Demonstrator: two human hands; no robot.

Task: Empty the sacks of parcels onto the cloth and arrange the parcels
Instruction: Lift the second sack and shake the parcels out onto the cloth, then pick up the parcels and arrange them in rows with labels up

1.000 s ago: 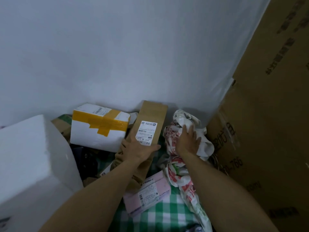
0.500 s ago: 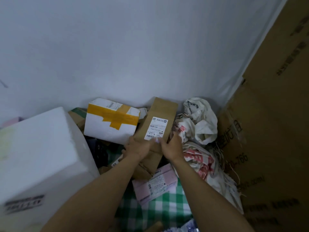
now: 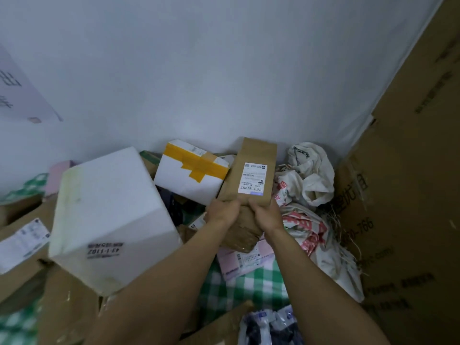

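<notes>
Against the white wall (image 3: 224, 70), at the back of the green-and-white checked cloth (image 3: 251, 285): a tall brown paper parcel with a white shipping label (image 3: 251, 155), held nearly upright, top leaning a little to the right. Gripped round its lower half by both hands, left hand (image 3: 221, 212) curled over the left edge, right hand (image 3: 266, 215) curled over the right edge, both just below the label. Wedged between a white carton crossed with yellow tape (image 3: 191, 180) on the left and a crumpled white sack with red print (image 3: 308, 220) on the right; touching them or only just beside, impossible to tell. Long axis running up and away from the body, label end far, creased bottom end near, over a flat pink mailer (image 3: 245, 263) lying on the cloth. Equally near to both hands, so no favoured arm. Judged as mid-arrangement: standing the parcel against the wall among the others. Probably calls for settling the base onto the cloth and keeping the top from tipping toward the sack. Nearer on the left, a large white foam box (image 3: 109, 215) tilted on brown cardboard cartons (image 3: 67, 307); on the right, a wall of brown printed cardboard sheets (image 3: 410, 207); at the bottom edge, a dark-and-white plastic-wrapped packet (image 3: 268, 324)
</notes>
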